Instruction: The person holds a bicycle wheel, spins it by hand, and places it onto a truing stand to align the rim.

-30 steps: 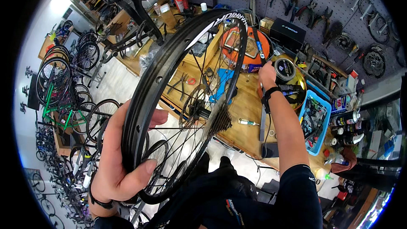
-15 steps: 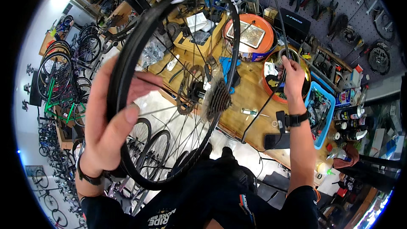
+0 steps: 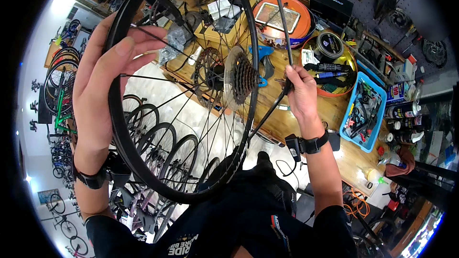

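A bicycle wheel (image 3: 218, 83) stands tilted in the air before the person, across the near edge of the wooden counter (image 3: 351, 162) toward its left end, with its cassette (image 3: 240, 79) facing right and its disc rotor (image 3: 204, 79) on the left side. The left hand (image 3: 98, 74) has its grip closed around the left of the black rim, fingers reaching inside it and thumb on the near face. The right hand (image 3: 301, 88) has its grip clamped on a long black strip (image 3: 284, 24), which runs down toward the wheel's lower right; whether the two touch there, I cannot tell. Along the counter's far edge sit a bucket with an orange lid (image 3: 306, 23) and a black box (image 3: 331, 4); a blue basket (image 3: 356, 143) of small parts is toward the right end, near a green-tipped bottle (image 3: 373, 176) by the near right corner.
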